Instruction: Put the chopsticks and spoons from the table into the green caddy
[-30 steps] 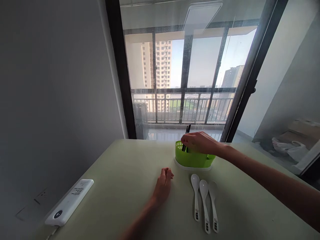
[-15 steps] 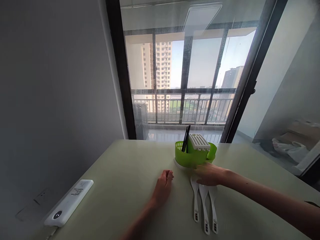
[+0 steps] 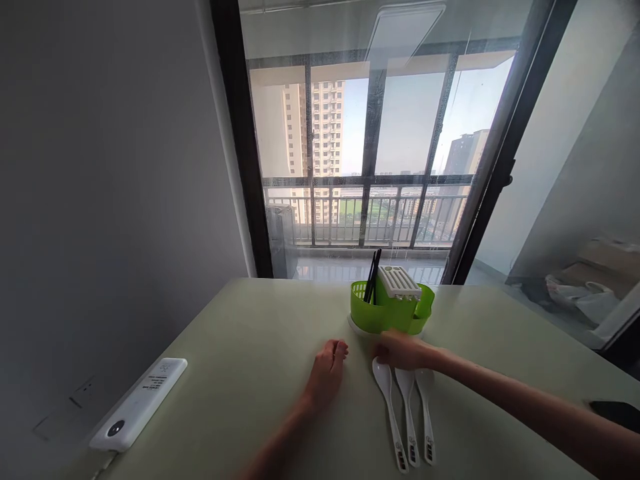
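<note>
Three white spoons (image 3: pixel 391 407) lie side by side on the table, handles toward me, with dark marks near the handle ends. My right hand (image 3: pixel 403 350) reaches over their bowls, its fingers closed at the tip of the leftmost one; motion blurs the fingertips. It partly covers the tops of the other two. To the left, my left hand (image 3: pixel 327 367) rests on the tabletop with its fingers curled and nothing seen in them. Just beyond the right hand stands a green utensil holder (image 3: pixel 367 317) with a slotted white top (image 3: pixel 400 282) and black chopsticks (image 3: pixel 373 277) upright in its left basket.
A long white power strip (image 3: pixel 140 403) with a cord lies along the left edge of the pale table (image 3: pixel 240 373). A dark object (image 3: pixel 617 415) is at the right edge beside my forearm. A glass door (image 3: pixel 367 167) stands behind the table.
My right hand has moved slightly left. The leftmost spoon has shifted with it: its bowl is farther left and its handle end closer to me. My left hand stays in place.
</note>
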A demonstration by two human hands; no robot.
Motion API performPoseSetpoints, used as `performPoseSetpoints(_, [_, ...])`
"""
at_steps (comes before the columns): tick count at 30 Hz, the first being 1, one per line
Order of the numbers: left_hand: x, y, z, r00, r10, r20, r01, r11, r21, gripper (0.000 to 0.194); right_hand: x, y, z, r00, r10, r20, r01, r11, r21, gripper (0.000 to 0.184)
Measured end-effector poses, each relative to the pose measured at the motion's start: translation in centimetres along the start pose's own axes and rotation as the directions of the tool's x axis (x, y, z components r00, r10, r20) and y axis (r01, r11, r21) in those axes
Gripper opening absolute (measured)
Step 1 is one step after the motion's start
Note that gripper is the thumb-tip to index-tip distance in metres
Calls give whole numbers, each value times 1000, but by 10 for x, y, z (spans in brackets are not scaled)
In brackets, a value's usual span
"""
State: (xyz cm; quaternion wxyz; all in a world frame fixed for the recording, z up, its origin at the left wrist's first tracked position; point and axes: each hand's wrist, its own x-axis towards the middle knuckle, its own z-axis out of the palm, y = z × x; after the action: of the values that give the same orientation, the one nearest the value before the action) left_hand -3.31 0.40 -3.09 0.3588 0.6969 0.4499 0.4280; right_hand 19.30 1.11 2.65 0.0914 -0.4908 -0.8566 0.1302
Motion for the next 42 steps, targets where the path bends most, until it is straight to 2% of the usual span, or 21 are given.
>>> performPoseSetpoints(4, [-1,0,0,1000,3,-11,-3,1000,-2,46,2,-10,-17,998,-40,-47,45,993,107,22])
performPoseSetpoints(7, [-2,-1,1,1000,-5,-10,5,1000,-8,48,2,-20,-44,985,-14,-169,37,990,135,25])
performPoseSetpoints(9, [-2,-1,1,1000,-20,-16,20,1000,-17,48,1,-26,-67,959,13,-283,25,992,127,27])
performPoseSetpoints(13, [-1,0,0,999,-32,-21,31,999,-36,48,-5,-37,-117,876,52,-479,-2,994,105,31])
performPoseSetpoints(16, [-1,1,-2,1000,-16,-15,16,999,-43,50,-11,-42,-144,752,-10,-659,0,1000,-16,27])
performPoseSetpoints(18, [-2,1,-2,1000,-13,-15,12,999,-44,50,-12,-41,-153,671,-75,-738,-43,989,-140,27])
performPoseSetpoints(19, [-2,1,-2,1000,-12,-15,12,999,-45,50,-11,-40,-154,652,-98,-752,-72,979,-190,28])
performPoseSetpoints(21, [-2,2,-2,1000,-11,-13,10,999,-51,49,-8,-33,-150,655,-119,-746,-130,955,-267,29])
performPoseSetpoints(26, [-3,4,-2,1000,-5,-4,5,999,-43,48,4,-5,-116,757,-168,-631,-177,877,-446,29])
performPoseSetpoints(30, [-2,4,-2,1000,12,6,-12,1000,-17,49,6,7,-92,790,-226,-571,-123,853,-507,26])
performPoseSetpoints(33, [-2,5,-2,999,30,12,-30,1000,8,50,4,11,-84,789,-286,-544,-75,834,-547,23])
performPoseSetpoints(42, [-2,6,-2,999,45,15,-46,998,53,51,0,12,-69,743,-388,-545,-14,805,-593,18])
